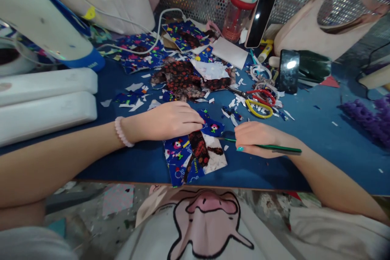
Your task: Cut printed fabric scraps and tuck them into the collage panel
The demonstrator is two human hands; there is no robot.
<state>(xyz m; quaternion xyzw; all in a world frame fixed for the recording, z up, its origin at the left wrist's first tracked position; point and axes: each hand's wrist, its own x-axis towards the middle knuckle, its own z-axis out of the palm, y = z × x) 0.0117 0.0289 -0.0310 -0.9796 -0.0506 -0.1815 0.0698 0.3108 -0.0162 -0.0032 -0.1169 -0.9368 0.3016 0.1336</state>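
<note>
My right hand (258, 139) is closed around a slim paintbrush with a green handle (283, 148). The brush points left, its dark tip at the edge of a white card collage (217, 158) near the table's front edge. Blue patterned scraps (179, 152) and dark lacy fabric (198, 148) with reddish spots cover much of the card. From above, my left hand (173, 120) reaches over the collage, fingers together and bent onto a blue patterned piece (213, 126) at its upper edge. The left thumb is hidden beneath the hand.
Behind my hands lie crumpled dark lacy fabric (179, 77), scissors with red and yellow handles (258, 107) and many paper snippets. A phone (260, 20) leans on a lidded cup (236, 12). White cases (45, 105) stand left; purple textured material (370, 118) is at right.
</note>
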